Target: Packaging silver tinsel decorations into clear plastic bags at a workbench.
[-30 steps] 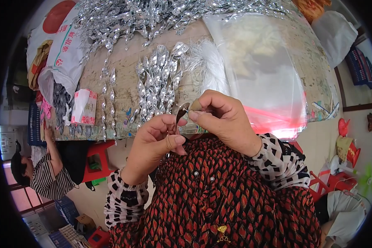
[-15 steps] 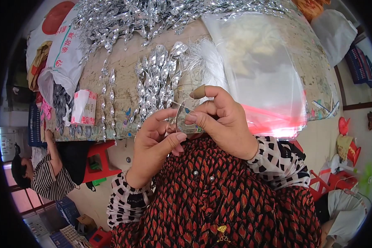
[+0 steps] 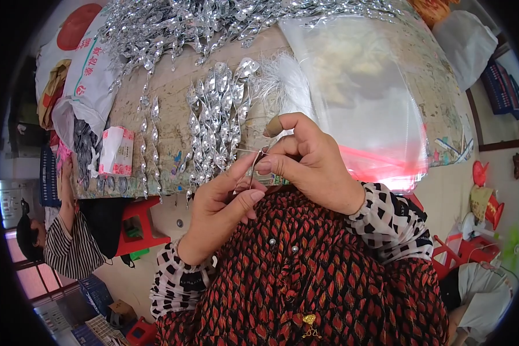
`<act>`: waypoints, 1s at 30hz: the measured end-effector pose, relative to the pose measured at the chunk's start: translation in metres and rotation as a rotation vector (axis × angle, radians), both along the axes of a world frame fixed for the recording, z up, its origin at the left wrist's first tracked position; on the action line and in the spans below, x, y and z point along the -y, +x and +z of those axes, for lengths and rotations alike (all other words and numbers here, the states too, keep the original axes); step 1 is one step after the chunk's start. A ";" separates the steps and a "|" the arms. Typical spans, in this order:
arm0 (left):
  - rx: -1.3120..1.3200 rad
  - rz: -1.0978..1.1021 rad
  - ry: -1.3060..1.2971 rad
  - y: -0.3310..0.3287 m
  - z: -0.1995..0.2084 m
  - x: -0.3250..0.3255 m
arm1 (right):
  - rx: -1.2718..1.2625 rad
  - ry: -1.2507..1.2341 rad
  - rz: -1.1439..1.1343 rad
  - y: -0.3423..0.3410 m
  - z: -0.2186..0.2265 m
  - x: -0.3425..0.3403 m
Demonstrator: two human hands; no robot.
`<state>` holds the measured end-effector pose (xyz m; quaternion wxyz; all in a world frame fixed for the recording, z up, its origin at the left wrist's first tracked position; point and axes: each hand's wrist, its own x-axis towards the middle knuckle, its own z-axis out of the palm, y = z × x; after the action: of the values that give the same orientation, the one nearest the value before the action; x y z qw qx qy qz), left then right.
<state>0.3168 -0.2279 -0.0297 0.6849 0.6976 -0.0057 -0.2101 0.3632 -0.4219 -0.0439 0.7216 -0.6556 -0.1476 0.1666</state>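
My left hand (image 3: 222, 207) and my right hand (image 3: 308, 164) meet close to my chest, fingertips pinched together on a thin thread or wire (image 3: 252, 167) that runs between them. The thread is very fine and I cannot tell what hangs from it. Just beyond my hands, a row of finished silver twisted foil strands (image 3: 216, 121) lies on the table (image 3: 173, 92). A tuft of white threads (image 3: 285, 78) lies beside them.
A heap of silver foil strands (image 3: 173, 23) covers the far side of the table. A stack of clear plastic bags (image 3: 363, 98) lies at the right. A small white and pink packet (image 3: 115, 151) sits at the left edge. Another person in a striped top (image 3: 69, 248) sits at the left.
My right hand has lifted a little and my left hand has slid lower, drawing the thin thread out between the fingertips.
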 end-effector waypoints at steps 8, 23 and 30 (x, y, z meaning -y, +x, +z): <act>0.155 -0.011 0.030 0.001 -0.010 0.001 | 0.342 -0.167 -0.008 0.011 -0.009 -0.003; -0.002 0.006 0.054 0.010 -0.006 -0.023 | -0.151 0.093 -0.272 0.035 -0.029 -0.004; -0.022 0.029 0.137 0.010 -0.005 -0.034 | -0.197 -0.004 -0.209 0.038 -0.044 -0.002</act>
<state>0.3271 -0.1937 -0.0343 0.6387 0.7404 0.0265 -0.2078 0.4008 -0.4195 -0.0875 0.7447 -0.6493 -0.0067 0.1541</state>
